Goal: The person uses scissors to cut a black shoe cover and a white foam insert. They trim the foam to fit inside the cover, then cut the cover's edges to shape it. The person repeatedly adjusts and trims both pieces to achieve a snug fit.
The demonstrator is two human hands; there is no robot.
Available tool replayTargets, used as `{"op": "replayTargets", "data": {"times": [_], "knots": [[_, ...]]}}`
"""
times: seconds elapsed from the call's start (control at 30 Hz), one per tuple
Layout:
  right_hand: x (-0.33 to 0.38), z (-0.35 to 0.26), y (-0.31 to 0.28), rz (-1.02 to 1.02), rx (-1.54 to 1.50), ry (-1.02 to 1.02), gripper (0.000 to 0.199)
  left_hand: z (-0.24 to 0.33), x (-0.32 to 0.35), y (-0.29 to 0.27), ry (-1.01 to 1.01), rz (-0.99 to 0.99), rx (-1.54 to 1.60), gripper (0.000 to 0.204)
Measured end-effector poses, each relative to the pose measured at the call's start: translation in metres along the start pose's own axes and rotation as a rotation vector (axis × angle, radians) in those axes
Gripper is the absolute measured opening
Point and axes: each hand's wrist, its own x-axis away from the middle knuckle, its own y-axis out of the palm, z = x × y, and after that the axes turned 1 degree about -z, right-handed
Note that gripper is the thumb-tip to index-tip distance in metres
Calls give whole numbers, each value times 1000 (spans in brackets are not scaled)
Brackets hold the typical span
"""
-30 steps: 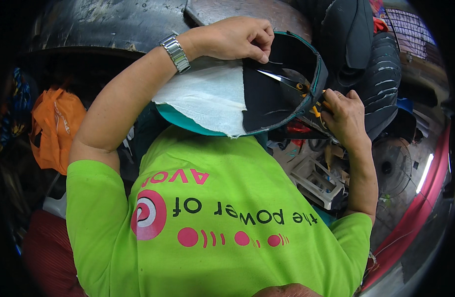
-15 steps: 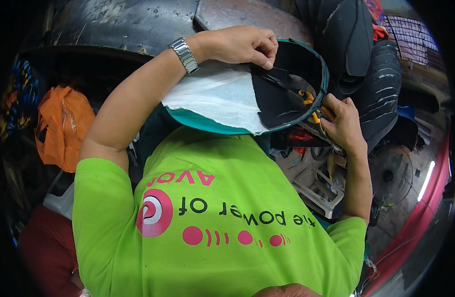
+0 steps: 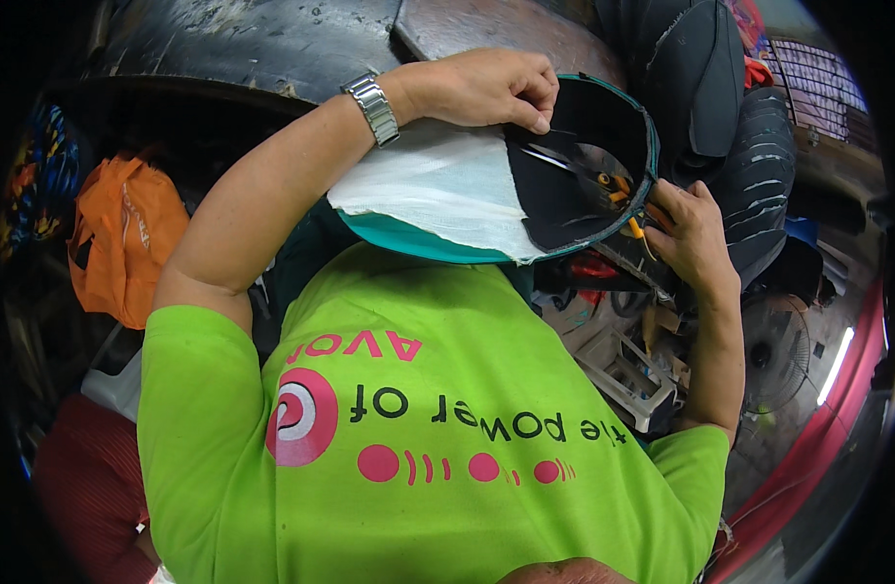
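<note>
A rounded teal, black and white fabric piece [image 3: 447, 185] with a dark seamed rim lies across in front of my chest. My left hand [image 3: 496, 88], with a metal watch at its wrist, reaches over its far edge. Thumb and fingertips are pinched together at the black fabric [image 3: 545, 200]; what lies between them is too small to tell. My right hand [image 3: 695, 229] is closed around the right side of the rim. Orange-handled tools [image 3: 618, 190] show beside it, partly hidden by the rim; whether my fingers touch them cannot be told. A shiny blade-like strip lies below my left fingertips.
Large dark curved panels [image 3: 243, 49] stand beyond the fabric piece. Stacked black moulded pieces [image 3: 759, 175] are at the far right. An orange bag [image 3: 131, 243] hangs at the left. Lower right are a pale plastic stool [image 3: 627, 375] and a fan [image 3: 773, 350].
Both hands and the fabric piece sit slightly further right in view. The blade-like strip shows brighter below my left fingertips. Both grips look the same.
</note>
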Motion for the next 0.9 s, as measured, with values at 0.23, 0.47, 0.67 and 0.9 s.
{"op": "replayTargets", "data": {"times": [0.23,0.47,0.67,0.9], "knots": [[-3,8,14,-17,-67,14,26,2,1,2,-4,0,-84,17],[4,10,12,12,-33,115,29,2,1,3,-13,31,-57,15],[8,7,16,5,-18,160,28,2,1,3,-5,31,-59,16],[12,7,13,11,-131,265,28,4,2,2,14,38,-94,16]]}}
